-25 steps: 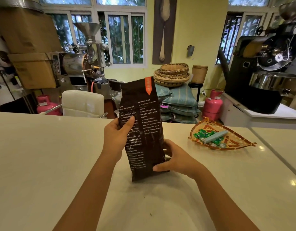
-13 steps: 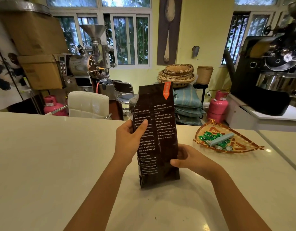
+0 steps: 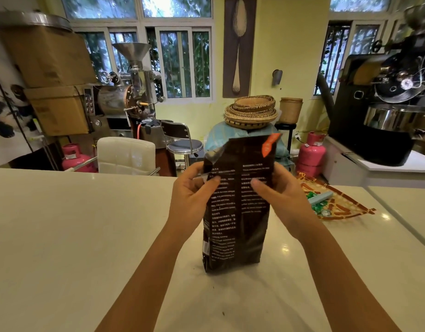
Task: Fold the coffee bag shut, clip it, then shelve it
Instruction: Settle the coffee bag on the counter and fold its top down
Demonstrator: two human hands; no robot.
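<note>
A tall dark brown coffee bag (image 3: 238, 221) with white print and an orange tag stands upright on the pale counter (image 3: 63, 236). My left hand (image 3: 190, 195) grips its upper left edge, thumb on the front. On the upper right edge my right hand (image 3: 278, 190) holds the bag, thumb also on the front. The bag's top left corner is bent and shows silver lining. A light blue clip (image 3: 320, 197) lies in a woven tray (image 3: 345, 207) to the right of the bag.
Green wrapped sweets share the tray with the clip. Behind the counter stand a white chair (image 3: 126, 154), a stool, pink gas cylinders (image 3: 311, 154), stacked baskets and coffee roasters. A second counter runs along the right.
My right hand has risen from the bag's lower right side to its upper right edge. The left hand has shifted up, and the bag's top corner now bends over.
</note>
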